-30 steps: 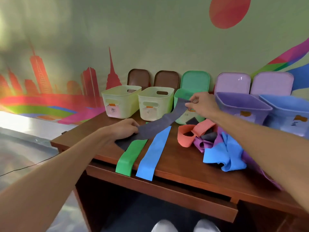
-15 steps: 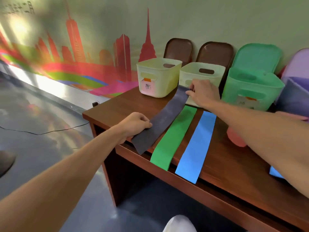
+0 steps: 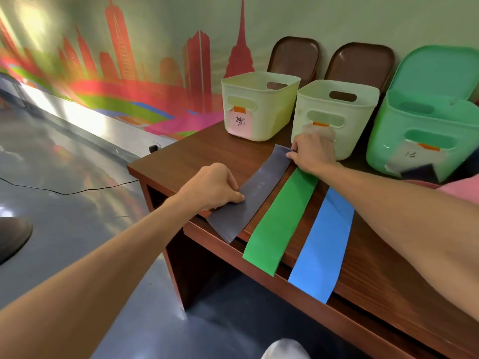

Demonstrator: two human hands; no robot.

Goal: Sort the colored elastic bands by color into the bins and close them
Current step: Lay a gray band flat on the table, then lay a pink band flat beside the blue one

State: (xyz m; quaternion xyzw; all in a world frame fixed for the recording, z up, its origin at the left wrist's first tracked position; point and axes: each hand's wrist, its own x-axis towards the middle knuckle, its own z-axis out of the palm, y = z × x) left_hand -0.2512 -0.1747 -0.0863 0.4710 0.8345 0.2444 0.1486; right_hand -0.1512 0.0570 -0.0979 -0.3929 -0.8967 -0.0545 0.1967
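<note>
Paper labels under orange tape hang on the left pale bin [image 3: 259, 104], the second pale bin [image 3: 344, 130] and the green bin [image 3: 414, 120]; their handwriting is unreadable. The grey band [image 3: 259, 187] lies by the brown tabletop's [image 3: 197, 151] left corner, overhanging the front edge. The left hand [image 3: 215, 186] and right hand [image 3: 313, 154] each pinch it with curled fingers. A skyline mural [image 3: 116, 55] meets the glossy grey floor [image 3: 64, 177].
</note>
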